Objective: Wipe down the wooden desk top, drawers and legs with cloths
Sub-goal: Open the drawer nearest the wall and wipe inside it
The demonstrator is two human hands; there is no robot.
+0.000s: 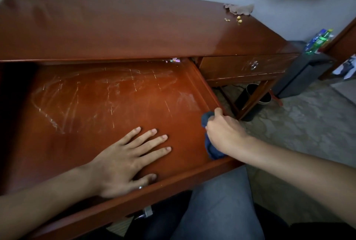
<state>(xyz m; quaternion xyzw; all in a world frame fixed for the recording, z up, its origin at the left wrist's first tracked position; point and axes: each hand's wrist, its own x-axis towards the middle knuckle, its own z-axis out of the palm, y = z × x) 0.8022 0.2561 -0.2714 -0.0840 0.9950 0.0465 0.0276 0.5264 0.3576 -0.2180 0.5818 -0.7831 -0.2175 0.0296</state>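
The wooden desk top [119, 28] stretches across the upper frame. Its wide middle drawer [96, 105] is pulled out, and the bottom shows pale scratches and wipe streaks. My left hand [127, 157] lies flat on the drawer bottom near the front, fingers spread. My right hand [223, 133] grips a dark blue cloth [212, 149] against the drawer's right inner wall, at the front right corner. A brownish cloth [240, 9] lies crumpled at the far right corner of the desk top.
A shut side drawer [242, 66] with a metal ring handle sits at the right. Small yellow crumbs [236, 20] lie near the brown cloth. A black bin [256, 93] stands under the desk beside a leg [250, 101]. A dark box [302, 74] with bottles is at right.
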